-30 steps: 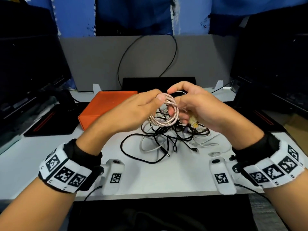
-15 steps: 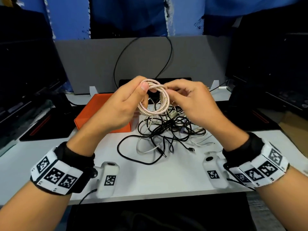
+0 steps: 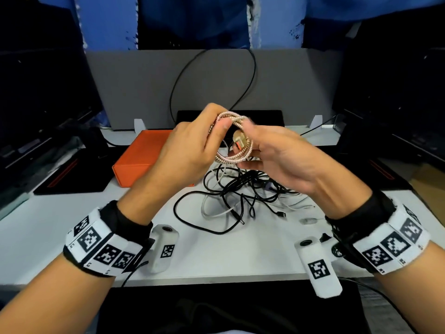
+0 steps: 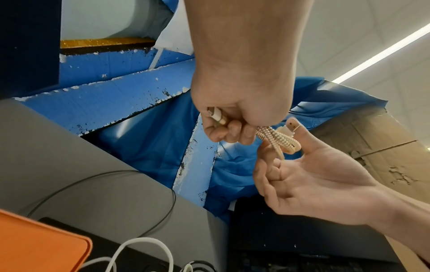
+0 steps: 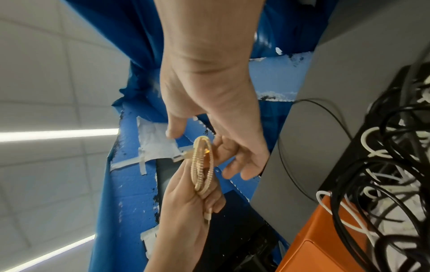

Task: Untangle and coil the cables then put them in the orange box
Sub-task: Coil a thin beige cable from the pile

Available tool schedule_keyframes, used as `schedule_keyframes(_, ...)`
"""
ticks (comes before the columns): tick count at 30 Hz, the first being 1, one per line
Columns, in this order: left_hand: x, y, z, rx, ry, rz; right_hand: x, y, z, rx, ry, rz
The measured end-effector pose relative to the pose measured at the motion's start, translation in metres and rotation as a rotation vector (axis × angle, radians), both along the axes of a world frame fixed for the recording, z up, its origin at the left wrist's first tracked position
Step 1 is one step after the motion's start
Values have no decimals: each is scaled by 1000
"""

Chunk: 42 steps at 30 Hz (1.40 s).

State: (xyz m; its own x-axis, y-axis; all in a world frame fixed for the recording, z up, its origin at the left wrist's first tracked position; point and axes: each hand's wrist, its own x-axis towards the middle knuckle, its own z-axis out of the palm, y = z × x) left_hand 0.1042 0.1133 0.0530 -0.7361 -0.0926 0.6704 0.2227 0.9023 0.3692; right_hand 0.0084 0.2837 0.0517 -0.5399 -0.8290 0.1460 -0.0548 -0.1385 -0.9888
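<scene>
A rose-gold braided cable (image 3: 232, 154) is wound into a small coil and held in the air above the desk. My left hand (image 3: 216, 131) grips its left side, thumb on top, and one plug (image 4: 216, 115) sticks out of the curled fingers. My right hand (image 3: 250, 141) lies open against the coil's right side, fingers loosely spread behind it (image 5: 218, 147). The USB plug (image 3: 239, 142) sits inside the loop. Under the hands a tangle of black and white cables (image 3: 240, 191) lies on the desk. The orange box (image 3: 144, 160) stands closed at the left.
A white desk (image 3: 60, 213) carries black pads at the left (image 3: 69, 174) and right. A grey divider (image 3: 134, 85) with a black wire looped on it stands at the back. Dark monitors flank both sides. A small clear plug (image 3: 308, 221) lies near the right wrist.
Both hands carried the coil a little higher and further from me. My right hand let go of its pinch on the coil's top and opened beside it. The left grip is unchanged.
</scene>
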Motion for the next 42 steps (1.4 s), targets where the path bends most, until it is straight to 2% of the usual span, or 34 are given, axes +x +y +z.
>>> schedule_keyframes(3,-1,2,-3,3,-2,-10,4,0,0,36,66,-2)
schedule_keyframes(10,1,-6,3,-82,-20,-36,7,-2,2,-111,-295,106)
schedule_keyframes(13,4,-3,5,-72,8,16,10,-3,5,-127,-334,140)
schedule_keyframes(16,3,-3,9,55,-85,-61,9,-2,2,-89,-241,148)
schedule_keyframes(22,3,-20,18,201,-182,-153,1,1,-4,54,105,106)
schedule_keyframes(27,7,-34,20,361,-525,-360,-18,17,4,141,291,40)
schedule_keyframes(29,6,-36,18,398,-590,-385,-25,20,4,169,322,31)
schedule_keyframes(35,4,-40,14,431,-588,-372,-32,17,0,192,327,36)
schedule_keyframes(39,-5,-55,11,407,-527,-216,-47,-6,0,324,279,83)
schedule_keyframes(40,-8,-61,10,390,-519,-164,-52,-16,-2,405,334,60)
schedule_keyframes(42,-15,-72,8,395,-515,-85,-57,-40,-9,656,624,60)
